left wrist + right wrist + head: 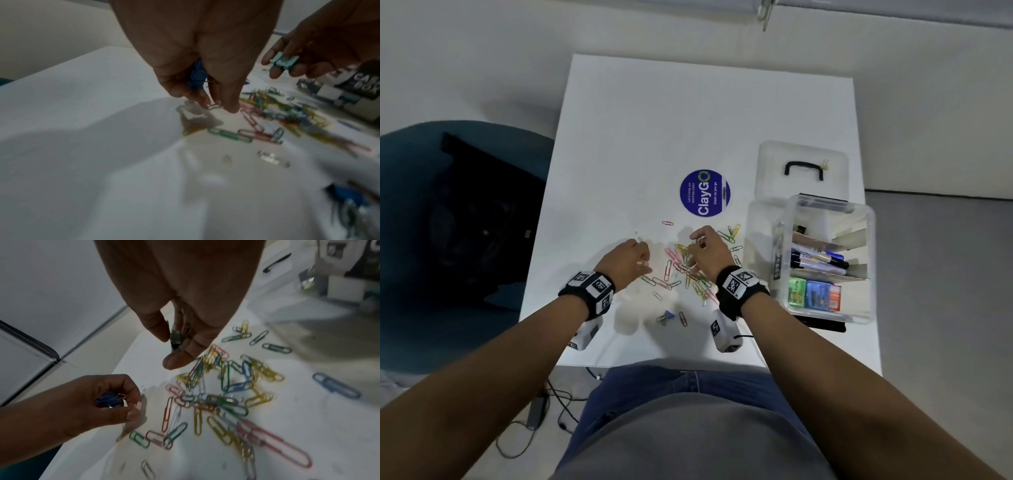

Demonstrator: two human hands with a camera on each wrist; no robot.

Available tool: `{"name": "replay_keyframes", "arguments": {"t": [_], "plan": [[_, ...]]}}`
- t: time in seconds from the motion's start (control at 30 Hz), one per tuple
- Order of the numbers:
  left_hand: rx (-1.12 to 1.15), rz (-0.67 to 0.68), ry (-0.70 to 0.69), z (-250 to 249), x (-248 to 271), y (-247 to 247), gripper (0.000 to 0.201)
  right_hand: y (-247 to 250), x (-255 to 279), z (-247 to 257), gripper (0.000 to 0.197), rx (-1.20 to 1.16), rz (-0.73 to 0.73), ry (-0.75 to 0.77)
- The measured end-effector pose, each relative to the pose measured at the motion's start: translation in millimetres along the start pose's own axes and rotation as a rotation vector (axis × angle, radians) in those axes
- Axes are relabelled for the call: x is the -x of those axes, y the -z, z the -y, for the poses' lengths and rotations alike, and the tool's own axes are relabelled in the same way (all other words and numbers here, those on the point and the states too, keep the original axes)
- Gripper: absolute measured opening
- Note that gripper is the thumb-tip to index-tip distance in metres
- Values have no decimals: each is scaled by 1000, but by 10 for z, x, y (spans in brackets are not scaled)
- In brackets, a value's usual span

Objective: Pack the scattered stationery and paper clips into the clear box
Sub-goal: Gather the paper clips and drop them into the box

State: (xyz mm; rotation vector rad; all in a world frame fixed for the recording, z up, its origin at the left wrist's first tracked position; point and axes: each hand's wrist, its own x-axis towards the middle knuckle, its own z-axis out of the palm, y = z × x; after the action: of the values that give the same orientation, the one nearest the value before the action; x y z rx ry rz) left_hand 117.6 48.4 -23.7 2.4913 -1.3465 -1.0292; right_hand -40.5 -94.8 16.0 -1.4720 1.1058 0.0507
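Two forearms reach up from the bottom of the head view over a white table (688,113), each wrist wearing a black band with printed markers. Near the lower middle of the frame, just beyond the wrists, a blue binder clip (668,314) lies alone on the tabletop. A little farther up, the coloured paper clips (681,270) lie scattered in a loose heap between the two hands. The left hand (631,260) sits left of the heap with its fingers curled round another blue binder clip (196,74), the fingertips also nipping a small wire loop just above the table. The right hand (709,255) hangs over the heap's right part, thumb and fingers pinching a pale teal binder clip (284,60). The hands are apart, with clips lying between them. At the right of the frame stands the clear box (828,260), open, with markers and small coloured packets inside. Beyond it lies its clear lid (803,168) with a black handle, and at centre a round blue sticker (704,193).
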Motion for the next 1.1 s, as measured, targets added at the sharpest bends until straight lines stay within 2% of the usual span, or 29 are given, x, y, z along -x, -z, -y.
{"name": "replay_keyframes", "arguments": {"t": [0.1, 0.27, 0.37, 0.43, 0.53, 0.57, 0.6, 0.7, 0.77, 0.83, 0.9, 1.03, 1.1], "plan": [[134, -72, -41, -327, 16, 103, 20, 235, 40, 27, 21, 20, -55, 107], [359, -124, -226, -1530, -169, 323, 19, 1106, 136, 149, 25, 49, -295, 252], [410, -131, -324, -2257, -405, 366, 20, 1690, 176, 134, 26, 196, -471, 280], [356, -144, -364, -2586, -565, 358, 19, 1925, 181, 94, 32, 351, -436, 237], [249, -126, -366, -2906, -776, 282, 17, 2139, 225, 18, 44, 506, -195, 166], [217, -114, -358, -2959, -819, 257, 17, 2194, 242, -17, 46, 516, -179, 163], [177, -102, -355, -2994, -864, 226, 18, 2260, 256, -51, 45, 508, -217, 178], [-9, -27, -394, -3095, -922, 175, 25, 2459, 251, -187, 38, 508, -520, 247], [-147, 27, -441, -3183, -924, 202, 35, 2566, 233, -291, 43, 547, -639, 190], [-197, 33, -454, -3276, -950, 291, 34, 2631, 220, -370, 51, 558, -588, 64], [-187, 2, -423, -3361, -1056, 418, 23, 2664, 211, -437, 55, 535, -473, -32], [-221, -96, -353, -3486, -1524, 578, 15, 2719, 192, -551, 71, 554, -388, -75], [-287, -70, -340, -3548, -1827, 576, 18, 2731, 183, -588, 76, 581, -378, -76]]}}
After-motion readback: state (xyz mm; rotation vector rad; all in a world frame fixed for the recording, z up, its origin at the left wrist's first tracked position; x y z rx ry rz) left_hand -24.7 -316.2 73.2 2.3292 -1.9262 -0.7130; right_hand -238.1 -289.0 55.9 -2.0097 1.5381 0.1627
